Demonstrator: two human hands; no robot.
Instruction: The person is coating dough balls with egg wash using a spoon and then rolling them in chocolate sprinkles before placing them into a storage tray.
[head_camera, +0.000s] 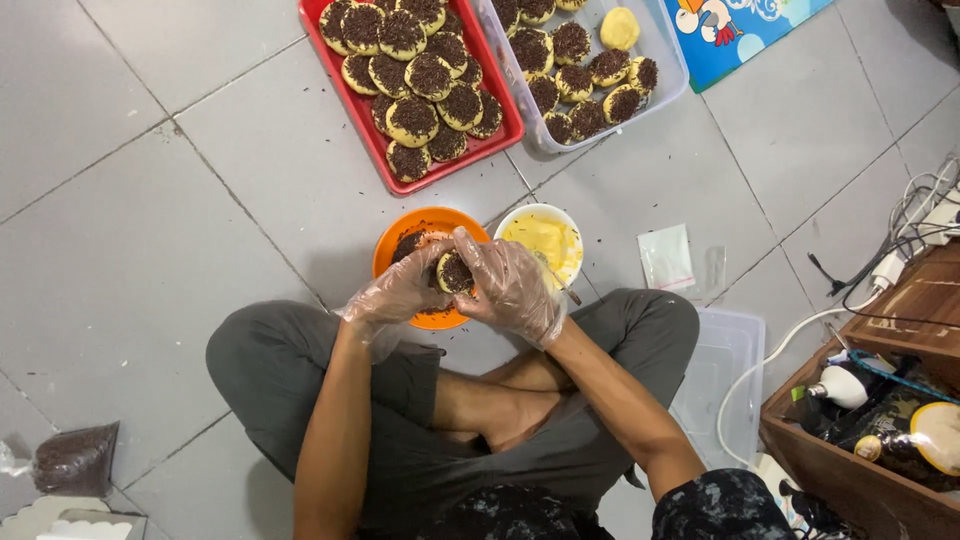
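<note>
Both my hands wear thin clear plastic gloves. My left hand (398, 293) and my right hand (510, 285) meet over an orange bowl (395, 228) of dark chocolate sprinkles. Together they hold a round pastry (455, 272) coated in sprinkles, just above the bowl's near rim. A white bowl (572, 222) of yellow cream with a utensil in it stands right of the orange one. I sit cross-legged on the grey tiled floor.
A red tray (370, 118) and a clear tub (668, 62), both holding sprinkle-coated pastries, lie ahead. A small plastic bag (666, 256) and clear lid (728, 360) sit at right. Cables and a wooden box (870, 470) are far right. A sprinkle bag (75, 458) lies at left.
</note>
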